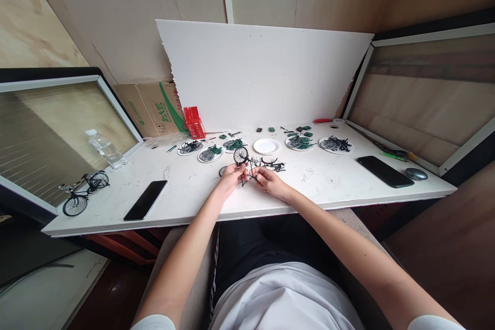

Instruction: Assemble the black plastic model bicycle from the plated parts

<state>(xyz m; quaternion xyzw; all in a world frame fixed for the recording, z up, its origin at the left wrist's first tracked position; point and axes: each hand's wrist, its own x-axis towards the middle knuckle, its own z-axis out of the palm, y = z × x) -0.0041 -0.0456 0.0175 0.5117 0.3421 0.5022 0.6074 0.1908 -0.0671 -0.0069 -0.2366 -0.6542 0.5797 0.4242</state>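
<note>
Above the front middle of the white table, my left hand (231, 177) and my right hand (267, 180) hold a partly built black model bicycle (250, 169) between them. One spoked wheel (240, 155) is on it and points up and away from me. The fingers of both hands are pinched around the thin frame, close together. Just behind my right hand lie more black and silver bicycle parts (274, 164) on the table. A loose wheel (222, 170) lies beside my left hand, partly hidden by it.
Paper plates with small parts, such as the right plate (336, 145), line the back around a bare white plate (266, 146). A finished-looking model bicycle (85, 192), a bottle (106, 148) and a phone (146, 200) are left. Another phone (384, 171) and a mouse (416, 174) are right.
</note>
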